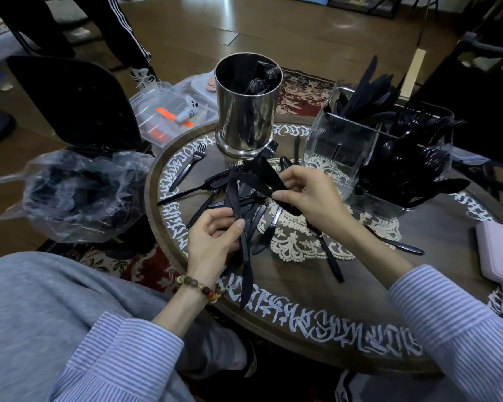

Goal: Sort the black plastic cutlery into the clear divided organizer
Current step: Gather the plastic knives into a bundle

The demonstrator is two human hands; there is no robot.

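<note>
1. A clear plastic bag (79,192) with dark contents sat at the far left, beside the round counter (346,309).
2. A clear lidded box (169,111) with orange items stood behind the counter's left edge.
3. The left hand (212,239) gripped black knives (238,210), thumb pressed on the handles, with one blade pointing toward the near rim.
4. A steel canister (247,111) stood upright at the rear of the counter, holding a few wrapped pieces.
5. A loose pile of black cutlery (215,184) lay at the counter's centre, partly on a lace doily (296,242).
6. The right hand (305,195) pinched a bundle of black pieces (265,172) above the pile.
7. The clear organizer (378,158) stood at the right rear: knives upright in the back compartment, spoons in the right one, the front-left compartment bare.
8. A pale box (497,250) lay at the far right edge.
</note>
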